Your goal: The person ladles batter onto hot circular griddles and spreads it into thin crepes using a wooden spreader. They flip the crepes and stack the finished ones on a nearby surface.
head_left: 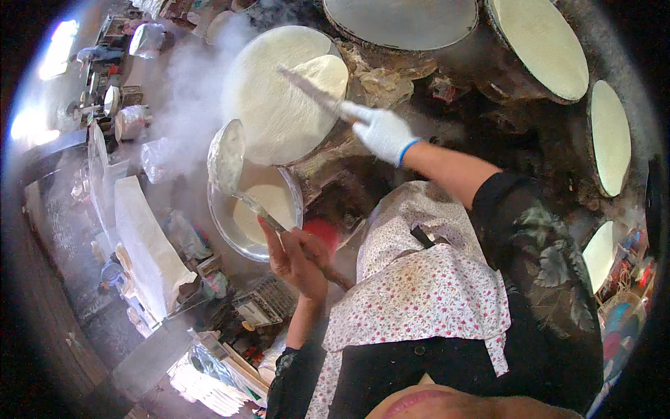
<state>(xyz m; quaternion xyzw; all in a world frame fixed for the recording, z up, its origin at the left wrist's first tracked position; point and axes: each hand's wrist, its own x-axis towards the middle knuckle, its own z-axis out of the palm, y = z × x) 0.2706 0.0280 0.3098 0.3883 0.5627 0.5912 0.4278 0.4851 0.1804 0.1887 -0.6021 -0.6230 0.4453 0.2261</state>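
Observation:
My left hand [299,260], bare, is closed round the long handle of a ladle [229,157] coated with pale batter. The ladle's head hangs between a steaming round griddle [262,105] and a metal basin [213,209] of cream-coloured batter. In a white knit glove, my right hand [382,133] grips a long flat wooden spreader [310,92]. Its blade reaches over the griddle, where pale batter covers the surface in a thin round layer. A thicker, smoother patch of batter [324,73] lies beside the blade at the griddle's right. The blade's contact with the batter is hard to tell.
Further round pans [541,49] with pale layers stand in an arc to the right, and a greyish one [412,24] lies straight ahead. A long pale sheet-covered stand [150,241] is at the left, near a wire basket [265,304]. Steam blurs the far left.

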